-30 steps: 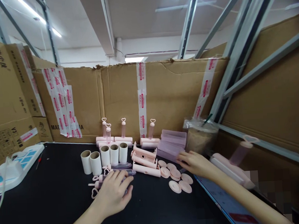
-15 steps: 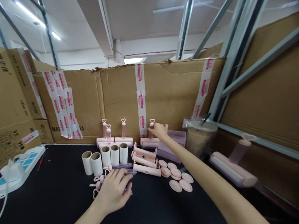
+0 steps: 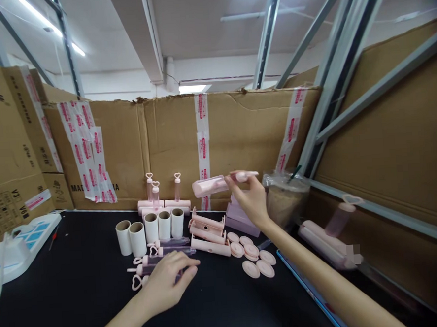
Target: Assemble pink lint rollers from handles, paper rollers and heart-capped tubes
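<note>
My right hand point(image 3: 252, 201) grips a pink roller point(image 3: 209, 185), which looks like a lint roller, by its handle and holds it sideways above the table. My left hand point(image 3: 170, 280) lies with fingers stretched and thumb apart over several clear-tube handles point(image 3: 174, 251) with pink heart loops; whatever is beneath its palm is hidden. Beyond it stand several white paper rolls point(image 3: 152, 229) with cardboard cores. Pink half-round cases point(image 3: 210, 235) lie right of the rolls, beside several round pink caps point(image 3: 251, 252). At the back, other pink rollers point(image 3: 177, 205) rest with their handles upright.
A lilac box point(image 3: 240, 220) and a bagged drink cup point(image 3: 287, 201) are at the back right. Another pink roller point(image 3: 329, 240) stands far right. A blue-edged flat device point(image 3: 303, 282) lies partly under my right forearm. A power strip point(image 3: 41, 238) sits left. Cardboard walls point(image 3: 172, 136) enclose the table.
My right hand has lifted the pink roller off the back of the table and tipped it sideways. My left hand has shifted slightly, with its fingers still over the handles.
</note>
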`<state>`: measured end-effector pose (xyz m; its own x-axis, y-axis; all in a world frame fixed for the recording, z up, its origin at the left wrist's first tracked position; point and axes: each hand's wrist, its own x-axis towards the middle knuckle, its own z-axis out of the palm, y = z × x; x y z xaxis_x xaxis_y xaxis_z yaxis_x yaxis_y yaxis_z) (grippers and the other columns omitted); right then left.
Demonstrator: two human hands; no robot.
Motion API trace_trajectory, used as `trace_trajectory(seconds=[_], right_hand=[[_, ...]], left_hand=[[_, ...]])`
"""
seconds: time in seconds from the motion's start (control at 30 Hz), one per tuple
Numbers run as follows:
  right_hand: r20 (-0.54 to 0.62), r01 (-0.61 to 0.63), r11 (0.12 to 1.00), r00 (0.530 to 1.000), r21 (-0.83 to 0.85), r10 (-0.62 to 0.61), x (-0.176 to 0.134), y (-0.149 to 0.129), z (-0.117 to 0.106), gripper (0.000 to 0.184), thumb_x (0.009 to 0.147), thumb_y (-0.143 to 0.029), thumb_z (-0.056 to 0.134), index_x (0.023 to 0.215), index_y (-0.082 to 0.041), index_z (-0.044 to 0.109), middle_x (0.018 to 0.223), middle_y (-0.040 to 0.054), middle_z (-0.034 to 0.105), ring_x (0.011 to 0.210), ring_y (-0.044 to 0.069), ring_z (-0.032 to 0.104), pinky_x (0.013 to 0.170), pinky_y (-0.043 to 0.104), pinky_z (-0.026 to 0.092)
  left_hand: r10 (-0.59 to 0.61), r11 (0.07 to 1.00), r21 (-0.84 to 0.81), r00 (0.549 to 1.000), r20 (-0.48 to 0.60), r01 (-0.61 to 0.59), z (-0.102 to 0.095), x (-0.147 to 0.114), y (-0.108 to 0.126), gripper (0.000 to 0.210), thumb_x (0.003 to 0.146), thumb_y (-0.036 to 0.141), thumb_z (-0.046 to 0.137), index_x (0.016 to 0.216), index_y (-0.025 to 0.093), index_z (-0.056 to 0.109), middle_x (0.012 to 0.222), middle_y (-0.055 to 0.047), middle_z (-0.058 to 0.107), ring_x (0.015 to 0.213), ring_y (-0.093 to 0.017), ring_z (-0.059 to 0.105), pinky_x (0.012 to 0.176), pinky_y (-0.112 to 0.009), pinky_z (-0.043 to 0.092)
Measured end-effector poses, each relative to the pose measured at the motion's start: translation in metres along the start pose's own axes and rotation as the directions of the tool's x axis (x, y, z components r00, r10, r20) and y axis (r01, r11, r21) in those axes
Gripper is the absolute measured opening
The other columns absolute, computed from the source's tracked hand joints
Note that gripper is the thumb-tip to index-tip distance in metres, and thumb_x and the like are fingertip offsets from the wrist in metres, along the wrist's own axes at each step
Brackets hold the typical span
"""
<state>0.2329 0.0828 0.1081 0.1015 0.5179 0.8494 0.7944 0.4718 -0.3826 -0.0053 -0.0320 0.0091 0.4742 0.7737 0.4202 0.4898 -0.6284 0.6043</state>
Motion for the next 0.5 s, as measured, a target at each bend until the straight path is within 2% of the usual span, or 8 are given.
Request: trace_trajectory(seconds=[0.03,0.1,0.17,0.27,0.37,0.43,0.5], right_hand=[[-0.037,0.037,0.998,0.999,0.045,-0.036,-0.012,-0.01,-0.011,0.029,0.085,-0.042,0.05,0.097,-0.017,0.057,0.098,0.0086,0.067,0.091,0.021,0.062,0.079,0.032,0.048],[-0.161,0.201,0.964,0.972,0.173,-0.173,-0.041,-0.028,-0.031,0.018,0.08,-0.033,0.06,0.092,-0.019,0.06,0.088,0.0068,0.068,0.082,0.021,0.064,0.074,0.033,0.05],[-0.182,0.385,0.91,0.916,0.151,-0.358,-0.071,-0.043,-0.047,0.017,0.079,-0.024,0.063,0.096,-0.022,0.062,0.083,0.0057,0.068,0.073,0.019,0.064,0.065,0.031,0.051],[-0.177,0.647,0.758,0.758,0.084,-0.628,-0.112,-0.057,-0.059,0.019,0.075,-0.021,0.069,0.093,-0.021,0.065,0.081,0.0065,0.071,0.073,0.019,0.066,0.061,0.029,0.053],[-0.113,0.802,0.597,0.594,0.01,-0.796,-0.134,-0.064,-0.055,0.016,0.071,-0.019,0.073,0.086,-0.02,0.068,0.071,0.0038,0.073,0.071,0.017,0.068,0.067,0.026,0.055],[-0.025,0.864,0.503,0.504,0.021,-0.863,-0.138,-0.066,-0.047,0.012,0.075,-0.016,0.068,0.087,-0.018,0.069,0.073,0.0033,0.074,0.074,0.017,0.068,0.076,0.027,0.056],[0.089,0.881,0.464,0.457,0.088,-0.885,-0.136,-0.069,-0.041,0.016,0.084,-0.012,0.056,0.094,-0.015,0.068,0.082,0.0049,0.075,0.082,0.018,0.068,0.084,0.03,0.054]], left_hand=[[-0.034,0.994,-0.104,0.999,0.025,0.037,-0.001,0.003,0.003,0.038,0.093,0.036,0.033,0.1,0.017,0.065,0.091,-0.008,0.065,0.09,-0.021,0.056,0.087,-0.035,0.041],[-0.093,0.942,-0.316,0.992,0.081,0.114,-0.001,0.01,0.009,0.046,0.093,0.042,0.03,0.101,0.015,0.066,0.091,-0.009,0.067,0.087,-0.02,0.057,0.086,-0.034,0.04],[-0.119,0.832,-0.523,0.98,0.158,0.185,0.001,0.016,0.015,0.051,0.091,0.049,0.03,0.114,0.015,0.06,0.098,-0.01,0.067,0.087,-0.019,0.057,0.084,-0.034,0.041],[-0.106,0.566,-0.781,0.963,0.249,0.264,0.007,0.02,0.022,0.061,0.087,0.059,0.03,0.124,0.016,0.052,0.102,-0.01,0.066,0.082,-0.019,0.058,0.078,-0.033,0.042],[-0.151,0.308,-0.924,0.97,0.189,0.228,0.01,0.02,0.025,0.055,0.085,0.057,0.041,0.111,0.012,0.059,0.096,-0.012,0.066,0.079,-0.019,0.061,0.076,-0.031,0.043],[-0.221,0.206,-0.96,0.964,0.145,0.191,0.009,0.02,0.026,0.045,0.083,0.051,0.051,0.1,0.01,0.061,0.095,-0.013,0.066,0.08,-0.019,0.062,0.077,-0.031,0.044],[-0.298,0.156,-0.973,0.947,0.118,0.17,0.008,0.019,0.024,0.036,0.082,0.045,0.056,0.095,0.011,0.058,0.094,-0.012,0.065,0.079,-0.019,0.063,0.074,-0.03,0.046]])
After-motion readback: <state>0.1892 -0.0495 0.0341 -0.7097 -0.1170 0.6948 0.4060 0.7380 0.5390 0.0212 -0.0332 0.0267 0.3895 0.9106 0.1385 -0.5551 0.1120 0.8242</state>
